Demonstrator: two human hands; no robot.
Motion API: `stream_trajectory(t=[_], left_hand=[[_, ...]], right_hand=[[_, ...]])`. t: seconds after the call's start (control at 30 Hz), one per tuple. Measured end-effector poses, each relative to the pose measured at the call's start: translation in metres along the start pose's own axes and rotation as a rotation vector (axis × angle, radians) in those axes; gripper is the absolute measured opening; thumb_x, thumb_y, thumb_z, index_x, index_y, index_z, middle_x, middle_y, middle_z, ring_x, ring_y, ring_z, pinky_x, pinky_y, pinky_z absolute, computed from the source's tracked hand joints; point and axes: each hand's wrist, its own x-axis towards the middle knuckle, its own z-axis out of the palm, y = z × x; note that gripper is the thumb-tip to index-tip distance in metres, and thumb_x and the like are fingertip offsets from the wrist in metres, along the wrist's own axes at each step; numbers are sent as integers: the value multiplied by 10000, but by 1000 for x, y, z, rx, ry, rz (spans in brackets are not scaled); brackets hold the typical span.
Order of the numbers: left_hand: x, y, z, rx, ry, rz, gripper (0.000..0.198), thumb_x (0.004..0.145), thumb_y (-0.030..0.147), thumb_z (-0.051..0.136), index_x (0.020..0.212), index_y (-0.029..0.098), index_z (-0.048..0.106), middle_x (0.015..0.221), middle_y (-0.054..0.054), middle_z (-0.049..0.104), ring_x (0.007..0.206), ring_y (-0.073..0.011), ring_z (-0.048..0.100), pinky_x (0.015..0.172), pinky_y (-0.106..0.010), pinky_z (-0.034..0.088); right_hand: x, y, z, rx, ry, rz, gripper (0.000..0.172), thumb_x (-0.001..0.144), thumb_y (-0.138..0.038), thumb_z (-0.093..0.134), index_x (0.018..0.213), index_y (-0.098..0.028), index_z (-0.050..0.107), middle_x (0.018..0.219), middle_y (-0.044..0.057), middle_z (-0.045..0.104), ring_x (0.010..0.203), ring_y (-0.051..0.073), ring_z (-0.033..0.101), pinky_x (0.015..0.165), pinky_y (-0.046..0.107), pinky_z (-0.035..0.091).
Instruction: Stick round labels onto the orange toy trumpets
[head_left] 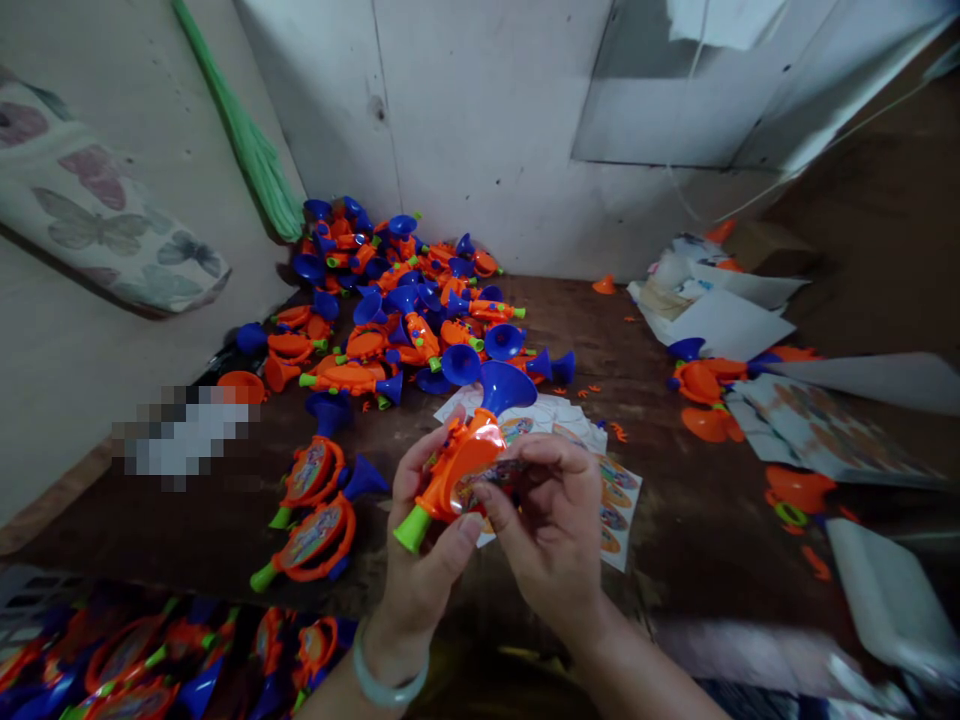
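Note:
My left hand (427, 540) is wrapped round an orange plastic toy trumpet (469, 445) with a blue bell and a lime-green mouthpiece, its bell pointing away from me. At the trumpet's flat round side, my right hand (551, 510) pinches a shiny printed sticker (484, 483), which touches the orange surface; how much of it is stuck down I cannot tell. Beneath both hands lie sticker sheets (619, 510), partly covered. Left of my hands rest two toy trumpets (315, 535) with printed pictures on their round sides.
A heap of toy trumpets (405, 310) covers the back left of the brown table (675, 560). Below the table edge, a crate holds several stickered trumpets (135, 660). Papers (720, 310), a sheet stack (832, 425) and a pale box (889, 595) occupy the right side.

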Motion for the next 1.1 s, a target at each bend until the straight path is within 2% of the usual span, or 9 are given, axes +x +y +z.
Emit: stream_trajectory(t=[0.27, 0.57, 0.67, 0.77, 0.83, 0.93, 1.1], left_hand=[[2, -2, 2, 91, 58, 30, 560, 954, 266, 856, 1482, 345, 683, 1653, -115, 641, 1467, -330, 676, 1210, -451, 577], [2, -5, 4, 123, 120, 34, 469, 996, 269, 802, 1451, 325, 703, 1521, -103, 731, 1410, -310, 711, 1132, -402, 623], [1, -5, 4, 151, 134, 54, 463, 994, 262, 796, 1442, 330, 701, 1556, -98, 712, 1447, -323, 688, 1148, -422, 618], [-1, -3, 6, 182, 123, 110, 463, 975, 250, 807, 1420, 339, 712, 1634, -89, 660, 1515, -349, 632, 1239, -501, 554], [-1, -1, 8, 194, 98, 168, 450, 978, 236, 797, 1410, 341, 721, 1630, -83, 667, 1548, -352, 601, 1272, -524, 524], [-2, 3, 9, 178, 57, 205, 433, 1005, 207, 756, 1415, 341, 729, 1636, -79, 664, 1569, -350, 579, 1270, -525, 532], [-2, 4, 11, 168, 31, 216, 465, 1011, 165, 746, 1437, 350, 727, 1660, -76, 643, 1596, -344, 547, 1279, -501, 525]], right_hand=[[-1, 2, 2, -3, 25, -5, 501, 901, -20, 750, 1257, -329, 580, 1118, 10, 629, 903, 159, 713, 727, 257, 668], [-4, 4, 5, -12, 31, -10, 497, 900, -16, 750, 1256, -322, 589, 1119, 10, 629, 888, 150, 712, 689, 239, 648], [-3, 5, 5, -24, 28, -22, 445, 925, -29, 722, 1239, -315, 588, 1068, 6, 647, 860, 161, 709, 704, 279, 642], [4, 7, 1, -168, 49, -114, 321, 942, -91, 738, 1153, -305, 627, 990, 6, 671, 939, 214, 686, 833, 381, 625], [10, 8, -4, -260, 34, -125, 243, 954, -127, 755, 1095, -297, 654, 973, 11, 687, 984, 237, 672, 874, 418, 596], [16, 8, -8, -260, 1, -71, 194, 981, -137, 743, 1075, -288, 667, 986, 12, 704, 973, 228, 671, 854, 404, 578], [13, 3, -2, -264, -12, -83, 192, 993, -138, 741, 1070, -291, 655, 983, -2, 697, 965, 209, 656, 861, 377, 568]])
